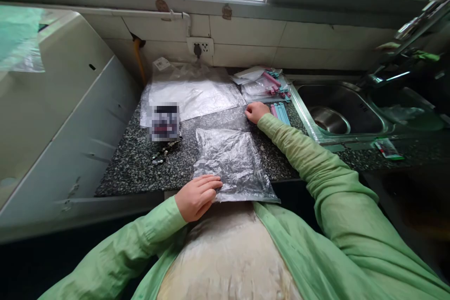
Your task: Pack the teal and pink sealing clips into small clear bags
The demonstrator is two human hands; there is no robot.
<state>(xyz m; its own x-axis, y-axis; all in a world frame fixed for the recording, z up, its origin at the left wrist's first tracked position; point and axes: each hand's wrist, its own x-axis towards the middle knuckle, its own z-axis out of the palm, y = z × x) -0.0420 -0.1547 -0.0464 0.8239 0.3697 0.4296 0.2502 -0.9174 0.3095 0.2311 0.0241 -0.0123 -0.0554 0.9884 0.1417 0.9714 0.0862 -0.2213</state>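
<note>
Plainly, left hand (196, 196) presses unlabelled plastic bag (234, 161); right hand (256, 111) touches clips (280, 113).

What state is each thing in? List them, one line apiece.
Clear plastic bag: flat on the counter, crinkled.
Left hand: open, pressing the bag's near corner.
Right hand: at the bag's far edge, beside the clips.
Sink: no water in sight.
Wall socket: one plug in.

A blurred-out patch (164, 122) on the desk (140, 159) hides whatever lies there. The right hand (256, 111) curls so its fingertips are out of sight. The green packet (388, 148) by the sink (337, 112) is too small to read.
</note>
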